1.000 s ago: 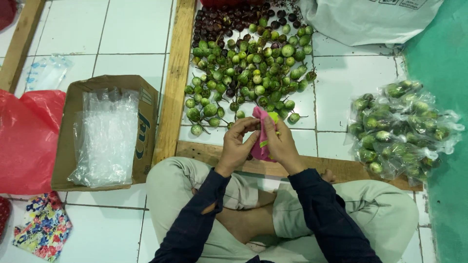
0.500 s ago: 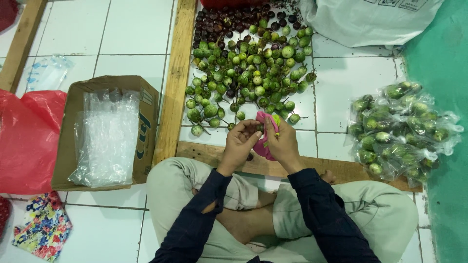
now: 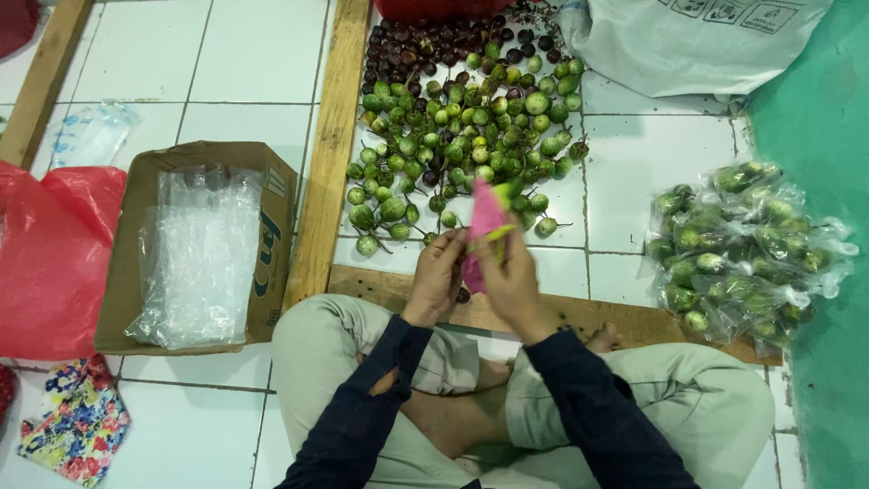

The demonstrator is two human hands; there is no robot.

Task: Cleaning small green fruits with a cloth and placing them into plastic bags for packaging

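I sit cross-legged on a white tiled floor. My left hand (image 3: pixel 438 276) and my right hand (image 3: pixel 512 276) meet in front of me, both gripping a pink plastic bag (image 3: pixel 483 217) with a yellow-green strip across it. What is inside the bag is hidden. Just beyond my hands lies a heap of small round green fruits (image 3: pixel 462 145) with stems, and darker purple ones (image 3: pixel 434 41) sit behind them.
A wooden frame (image 3: pixel 324 172) borders the heap. On the left stands a cardboard box (image 3: pixel 262 235) of clear plastic bags (image 3: pixel 199 254), beside a red plastic bag (image 3: pixel 50 254). Several filled clear bags of green fruits (image 3: pixel 742 249) lie on the right; a white sack (image 3: pixel 688 41) at the back.
My hands have lifted the pink bag a little and turned it more upright. The heap and the packed bags have not moved.
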